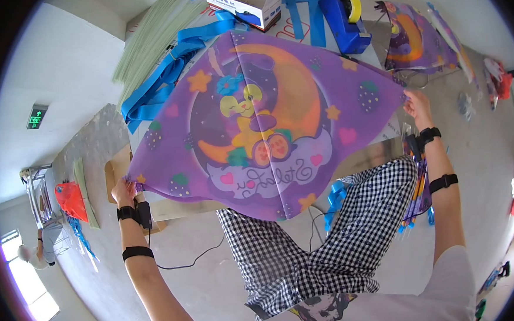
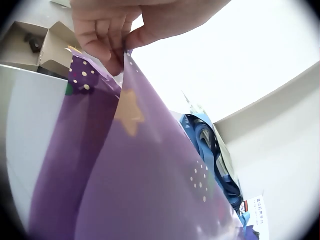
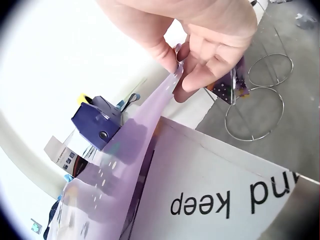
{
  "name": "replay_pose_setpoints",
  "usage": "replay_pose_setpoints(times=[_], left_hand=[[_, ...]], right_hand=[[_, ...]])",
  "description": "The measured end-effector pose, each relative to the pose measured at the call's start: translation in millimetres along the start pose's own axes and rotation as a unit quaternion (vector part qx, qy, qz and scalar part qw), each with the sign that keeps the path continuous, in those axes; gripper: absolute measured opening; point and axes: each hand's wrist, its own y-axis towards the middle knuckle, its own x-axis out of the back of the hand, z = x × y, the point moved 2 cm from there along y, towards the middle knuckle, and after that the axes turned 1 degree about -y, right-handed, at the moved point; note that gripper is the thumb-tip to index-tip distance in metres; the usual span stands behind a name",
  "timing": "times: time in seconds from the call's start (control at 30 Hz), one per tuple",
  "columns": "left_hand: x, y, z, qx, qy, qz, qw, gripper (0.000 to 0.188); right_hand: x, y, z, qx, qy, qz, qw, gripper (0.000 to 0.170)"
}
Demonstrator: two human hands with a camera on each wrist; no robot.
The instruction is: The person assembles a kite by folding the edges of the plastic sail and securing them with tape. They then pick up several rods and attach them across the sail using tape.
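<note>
A thin purple kite sail (image 1: 335,91), printed with a rabbit on an orange moon, is spread between my two hands above the lap. Its lettering reads mirrored, and a crease runs down its middle. My left hand (image 1: 123,191) pinches the left corner; in the left wrist view the thumb and fingers of that hand (image 2: 107,32) nip the edge, and the sheet (image 2: 135,175) hangs in folds below. At the opposite corner my right hand (image 1: 418,108) holds on, with thumb and fingertips pinching the tip in the right wrist view, where the sail (image 3: 135,150) slopes down from them.
Behind the sail lie blue ribbon (image 1: 152,90), pale thin strips (image 1: 150,43), a small printed box (image 1: 247,8) and a blue tape dispenser (image 1: 343,23). More printed purple sheets (image 1: 417,39) are at the right. A cardboard box (image 1: 116,169) stands by my left hand.
</note>
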Motion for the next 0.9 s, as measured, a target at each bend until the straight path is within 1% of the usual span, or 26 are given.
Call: replay_pose_setpoints(times=[0.1,0.17,0.27,0.37,0.43,0.5,0.53,0.6,0.63,0.67,0.7,0.73,0.77,0.8,0.83,0.87,0.9], left_hand=[[6.3,-4.0,-3.9,-0.042,0.136,-0.005,0.99,0.015],[4.7,-16.1,-8.8,-0.08,0.215,-0.008,0.973,0.012],[14.8,15.5,4.4,-0.141,0.206,0.006,0.968,0.014],[22.4,37.9,13.3,-0.148,0.256,-0.005,0.955,0.016],[16.1,28.4,8.4,-0.193,0.348,-0.039,0.916,0.022],[11.8,13.3,2.1,-0.234,0.436,-0.076,0.866,0.034],[7.2,1.3,-3.4,-0.253,0.479,-0.094,0.836,0.04],[-5.7,-25.6,-14.6,-0.325,0.546,-0.145,0.758,0.05],[-19.3,-46.9,-24.7,-0.378,0.568,-0.179,0.708,0.054],[-35.6,-71.9,-37.3,-0.428,0.587,-0.212,0.654,0.057],[-57.0,-100.8,-53.2,-0.499,0.565,-0.159,0.638,0.055],[-82.8,-132.4,-70.8,-0.564,0.537,-0.105,0.618,0.053],[-111.1,-159.8,-85.6,-0.614,0.489,-0.005,0.619,0.052],[-140.9,-186.5,-98.4,-0.655,0.433,0.096,0.612,0.052],[-173.3,-208.5,-107.3,-0.633,0.419,0.197,0.62,0.049],[-210.8,-216.7,-104.6,-0.634,0.425,0.211,0.61,0.047],[-253.1,-217.8,-95.9,-0.638,0.431,0.223,0.599,0.046]], right_hand=[[-2.8,-1.5,-1.2,0.005,-0.031,-0.009,0.999,0.02],[-3.0,-3.8,-0.7,0.025,-0.066,-0.009,0.997,0.019],[-6.1,-9.8,6.0,0.08,-0.122,-0.012,0.989,0.019],[-16.6,-16.8,10.5,0.125,-0.16,-0.017,0.979,0.021],[-18.7,-8.9,7.9,0.153,-0.174,-0.016,0.973,0.023],[-22.3,5.0,-1.7,0.184,-0.185,-0.008,0.965,0.025],[-23.3,6.9,-1.5,0.178,-0.192,-0.02,0.965,0.025],[-23.8,8.5,-1.6,0.164,-0.208,-0.044,0.963,0.027],[-23.1,3.4,4.4,0.252,-0.283,-0.116,0.918,0.029],[-24.0,-8.2,12.1,0.335,-0.352,-0.186,0.854,0.032],[-28.6,-24.8,22.7,0.412,-0.413,-0.251,0.773,0.035],[-44.4,-53.0,46.6,0.464,-0.392,-0.221,0.763,0.037],[-71.7,-89.5,73.4,0.514,-0.37,-0.189,0.751,0.04],[-105.6,-121.4,88.0,0.527,-0.294,-0.103,0.791,0.039],[-145.5,-149.5,98.4,0.532,-0.211,-0.016,0.82,0.037],[-186.1,-172.6,104.3,0.569,-0.185,0.061,0.799,0.035],[-223.0,-194.4,112.2,0.568,-0.148,0.153,0.795,0.034]])
